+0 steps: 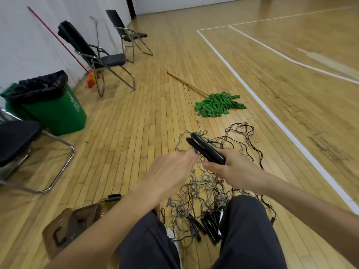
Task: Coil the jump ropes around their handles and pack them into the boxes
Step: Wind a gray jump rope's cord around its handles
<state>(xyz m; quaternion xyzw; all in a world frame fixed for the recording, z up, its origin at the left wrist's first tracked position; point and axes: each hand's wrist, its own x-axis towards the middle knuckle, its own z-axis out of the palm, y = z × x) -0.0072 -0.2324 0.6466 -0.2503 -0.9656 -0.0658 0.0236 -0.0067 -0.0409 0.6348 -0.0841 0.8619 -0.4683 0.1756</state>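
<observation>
Lower left, the box [77, 218] sits on the floor by your left knee. Your left hand [171, 171] reaches forward, back up, fingers [191, 155] stretched out to the 2 black handles [206, 149]. Pinching cord there or only touching, can't tell. The handles lie side by side, tips pointing up-left, butt ends clamped in your right hand [233, 171] with its fingers curled round them. Keep both handles parallel, lay turns tight and even, and feed slack slowly from the jump ropes [211, 183] tangled on the floor between your legs so no knot gets wound in.
</observation>
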